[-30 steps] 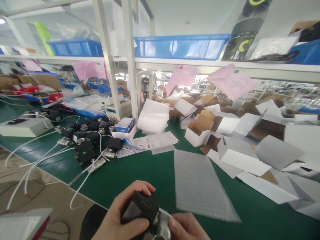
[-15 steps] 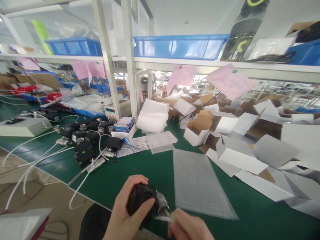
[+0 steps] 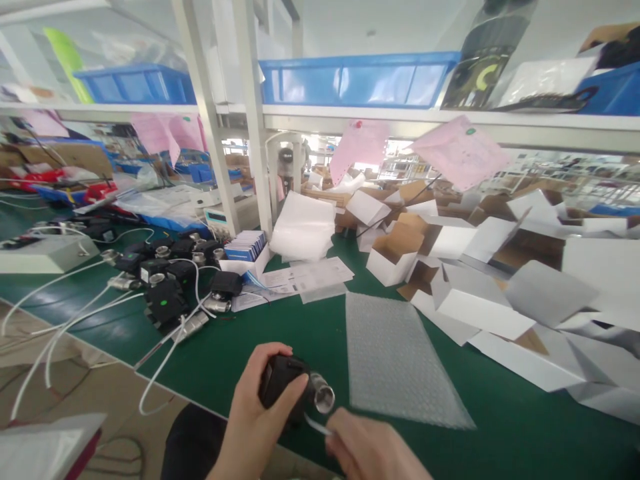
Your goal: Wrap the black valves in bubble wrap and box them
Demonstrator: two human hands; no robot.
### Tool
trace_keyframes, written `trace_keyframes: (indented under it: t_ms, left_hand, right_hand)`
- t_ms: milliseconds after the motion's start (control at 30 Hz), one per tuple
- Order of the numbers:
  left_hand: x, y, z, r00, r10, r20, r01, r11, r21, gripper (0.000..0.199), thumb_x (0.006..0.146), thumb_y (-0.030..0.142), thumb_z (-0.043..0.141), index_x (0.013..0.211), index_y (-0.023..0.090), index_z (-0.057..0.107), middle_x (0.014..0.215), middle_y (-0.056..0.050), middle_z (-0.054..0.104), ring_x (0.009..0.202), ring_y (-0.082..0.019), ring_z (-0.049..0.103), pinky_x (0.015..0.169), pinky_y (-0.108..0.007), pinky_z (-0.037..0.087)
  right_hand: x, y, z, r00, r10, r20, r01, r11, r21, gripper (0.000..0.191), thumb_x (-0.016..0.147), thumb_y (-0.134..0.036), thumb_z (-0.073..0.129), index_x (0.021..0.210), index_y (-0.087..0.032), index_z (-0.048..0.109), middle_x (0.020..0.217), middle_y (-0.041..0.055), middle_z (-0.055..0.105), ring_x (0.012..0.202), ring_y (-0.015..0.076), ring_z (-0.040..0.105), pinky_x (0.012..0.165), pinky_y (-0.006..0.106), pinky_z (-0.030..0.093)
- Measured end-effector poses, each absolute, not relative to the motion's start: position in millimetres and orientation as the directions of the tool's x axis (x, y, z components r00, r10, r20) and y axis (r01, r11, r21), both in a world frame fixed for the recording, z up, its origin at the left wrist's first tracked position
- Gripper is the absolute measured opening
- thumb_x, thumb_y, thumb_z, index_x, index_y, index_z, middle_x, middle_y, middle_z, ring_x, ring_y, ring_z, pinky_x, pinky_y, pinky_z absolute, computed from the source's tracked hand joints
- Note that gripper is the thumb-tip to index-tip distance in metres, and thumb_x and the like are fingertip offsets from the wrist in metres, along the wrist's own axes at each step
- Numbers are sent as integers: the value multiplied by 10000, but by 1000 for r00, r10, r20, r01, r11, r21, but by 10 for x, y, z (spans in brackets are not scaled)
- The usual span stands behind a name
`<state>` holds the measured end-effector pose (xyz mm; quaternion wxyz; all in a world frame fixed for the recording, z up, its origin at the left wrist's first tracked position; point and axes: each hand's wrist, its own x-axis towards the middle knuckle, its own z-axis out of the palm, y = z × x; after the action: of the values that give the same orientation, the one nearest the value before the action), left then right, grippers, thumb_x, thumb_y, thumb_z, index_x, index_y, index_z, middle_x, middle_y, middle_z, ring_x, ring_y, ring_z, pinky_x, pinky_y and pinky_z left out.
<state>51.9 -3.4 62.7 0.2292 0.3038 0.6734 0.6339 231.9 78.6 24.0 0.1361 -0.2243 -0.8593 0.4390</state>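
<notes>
My left hand point(image 3: 260, 407) is wrapped round a motorized valve, a black actuator box point(image 3: 286, 379) with a shiny metal valve body point(image 3: 321, 393) facing right. The fingers lie behind the box and the thumb presses on its near face. A white cable point(image 3: 316, 425) leaves the underside of the box. My right hand point(image 3: 367, 443) is closed on that cable, just below and right of the metal opening; its fingertips are blurred. Flat on the green table, right of the valve, lies a sheet of bubble wrap point(image 3: 395, 360).
Several similar valves point(image 3: 167, 303) with white cables crowd the left. Behind stand a box of blue-edged booklets point(image 3: 246, 250), printed sheets point(image 3: 300, 277) and a stack of white wrap point(image 3: 303, 227). Open white cartons point(image 3: 480, 300) pile up at right. A shelf point(image 3: 350, 120) with blue bins point(image 3: 357, 80) spans above.
The valve has turned slightly, so its round metal opening shows more clearly. My right hand has shifted a little left and down along with the cable. The whole view has moved slightly.
</notes>
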Motion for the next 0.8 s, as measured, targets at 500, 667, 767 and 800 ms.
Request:
trace_keyframes:
  t_ms: [500,667,767,800]
  left_hand:
    - [503,107,393,-579,611,-539,-737,-110,667,450,545,443,982,912,261,795,1151,-31,767,1121,-272,710,673,-230,618]
    - [610,150,349,-592,642,-487,-683,-78,726,606,466,515,1021,967,284,771,998,5,780,973,-241,727,667,-200,596]
    - [646,133,365,-567,729,-383,-559,1,829,568,580,570,972,1007,275,741,902,5,764,829,-209,706,670,-205,576]
    - [650,130,377,-554,759,-342,-504,21,863,527,632,573,944,1006,265,737,892,0,757,802,-200,691,662,-203,563]
  right_hand:
    - [2132,683,-462,-637,723,267,309,557,-771,258,1031,-221,391,1046,-222,649,904,81,717,784,221,695,703,278,496]
    - [2217,657,-251,-706,570,420,446,819,-362,305,1025,-106,399,850,-229,616,731,35,654,620,201,672,558,283,413]
    - [2319,755,-25,-744,447,498,373,895,-246,335,1034,-106,414,787,-226,608,685,22,638,562,175,634,516,303,391]
    - [2360,793,19,-749,420,512,351,907,-231,325,1035,-118,440,777,-225,608,674,20,633,557,173,623,512,305,392]
